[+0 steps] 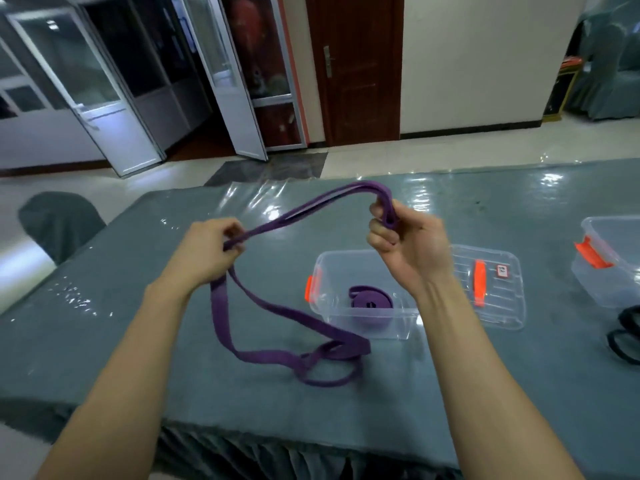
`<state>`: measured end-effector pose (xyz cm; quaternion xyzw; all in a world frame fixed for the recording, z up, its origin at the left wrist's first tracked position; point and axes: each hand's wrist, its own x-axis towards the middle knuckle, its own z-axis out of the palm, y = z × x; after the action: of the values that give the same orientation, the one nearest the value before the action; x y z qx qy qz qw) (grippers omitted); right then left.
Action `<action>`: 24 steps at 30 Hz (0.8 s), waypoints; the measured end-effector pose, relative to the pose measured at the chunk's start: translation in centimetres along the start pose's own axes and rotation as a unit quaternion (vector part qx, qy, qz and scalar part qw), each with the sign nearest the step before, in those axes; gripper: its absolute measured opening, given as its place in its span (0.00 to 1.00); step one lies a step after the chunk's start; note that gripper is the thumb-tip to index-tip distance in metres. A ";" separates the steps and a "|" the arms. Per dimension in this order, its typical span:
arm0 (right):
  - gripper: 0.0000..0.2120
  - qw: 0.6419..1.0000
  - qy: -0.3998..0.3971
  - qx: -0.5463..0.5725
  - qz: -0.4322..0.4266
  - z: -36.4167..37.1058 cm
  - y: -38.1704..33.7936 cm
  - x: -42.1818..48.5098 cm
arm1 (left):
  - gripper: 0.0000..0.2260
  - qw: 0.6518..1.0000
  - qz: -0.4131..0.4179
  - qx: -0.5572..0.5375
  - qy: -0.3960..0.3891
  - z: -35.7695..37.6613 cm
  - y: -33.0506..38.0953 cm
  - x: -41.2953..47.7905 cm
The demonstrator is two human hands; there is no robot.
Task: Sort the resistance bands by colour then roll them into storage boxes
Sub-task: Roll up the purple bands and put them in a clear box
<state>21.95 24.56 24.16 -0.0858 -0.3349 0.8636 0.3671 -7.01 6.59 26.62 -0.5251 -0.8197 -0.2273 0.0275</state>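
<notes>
A long purple resistance band [270,313] is held up above the table between both hands. My left hand [204,251] pinches it at the left, and its slack hangs down and loops on the cloth. My right hand [405,244] grips the folded end of the band, higher and to the right. Below my right wrist stands a clear storage box [323,271] with orange latches, and a rolled purple band [371,306] lies inside it.
The box's clear lid [498,289] lies flat to its right. A second clear box [609,261] with an orange latch stands at the far right. Black bands [627,334] lie at the right edge. The table has a grey-green cloth [104,341]; a covered chair [59,223] stands at the left.
</notes>
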 end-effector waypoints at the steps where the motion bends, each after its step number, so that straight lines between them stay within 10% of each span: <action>1: 0.11 1.000 0.004 -0.003 -0.006 -0.2 -0.4 0.3 | 0.09 0.998 -0.025 -0.015 -0.049 0.8 -0.7 -0.2; 7: 0.11 0.998 0.034 -0.031 0.041 -1.3 1.7 0.4 | 0.22 0.933 0.004 -0.243 0.264 -3.0 -2.2 2.6; 10: 0.12 0.996 0.081 -0.010 0.029 -2.8 2.2 0.9 | 0.10 0.974 0.016 -0.162 0.160 -1.1 -1.7 3.1; 13: 0.06 0.992 0.125 -0.026 0.017 -4.9 1.7 0.6 | 0.18 0.999 -0.013 -0.048 -0.016 3.3 -1.9 2.8; 16: 0.08 0.986 0.153 -0.053 0.033 -6.1 1.9 0.3 | 0.17 0.965 -0.040 0.083 -0.246 6.8 -2.5 2.9; 19: 0.12 0.981 0.151 -0.107 0.058 -6.1 2.2 0.1 | 0.37 0.913 -0.034 0.128 -0.386 9.3 -0.6 2.4; 24: 0.11 0.973 0.131 -0.178 0.071 -4.9 1.2 -0.3 | 0.34 0.895 0.080 -0.353 -0.260 10.5 7.7 2.3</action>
<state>23.45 26.28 19.63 -0.2855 -0.4258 0.7951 0.3242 0.74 15.42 20.56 -0.6047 -0.6181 -0.3541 -0.3562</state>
